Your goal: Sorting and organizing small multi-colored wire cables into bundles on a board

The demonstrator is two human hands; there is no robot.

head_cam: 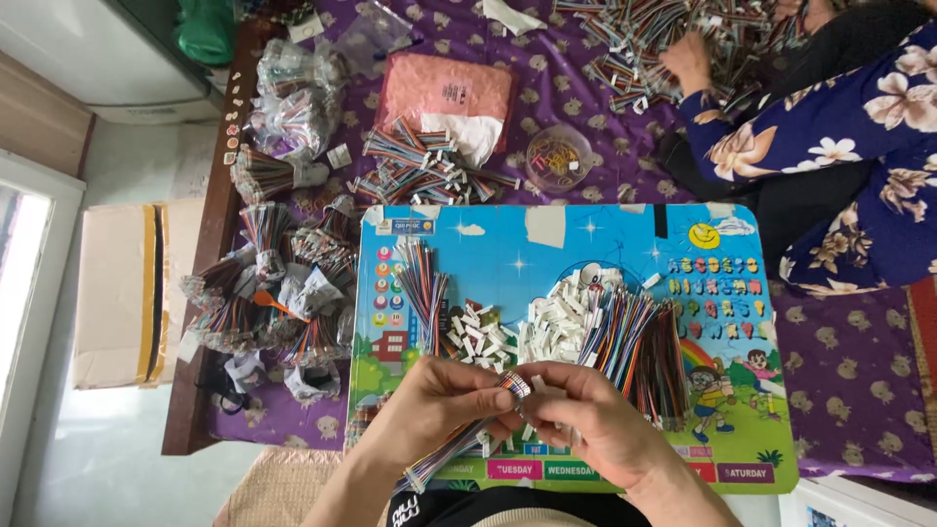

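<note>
My left hand (pixel 429 405) pinches a flat multicoloured ribbon wire (pixel 467 435) whose loose end trails down toward my lap. My right hand (pixel 586 415) meets it at the wire's upper tip, fingers closed around that tip and what looks like a small white connector (pixel 537 384). Both hands hover over a bright children's lap board (pixel 508 249). On the board lie a pile of white plastic connectors (pixel 551 317), a small bunch of coloured wires (pixel 422 293) at the left and a larger fan of wires (pixel 639 342) just right of my hands.
Several tied wire bundles (pixel 264 293) lie left of the board on the purple cloth (pixel 859 390). Behind it sit more wires (pixel 420 166), a pink bag (pixel 444 93) and a round clear tub (pixel 558 156). Another person in a floral sleeve (pixel 810 127) sorts wires at the top right.
</note>
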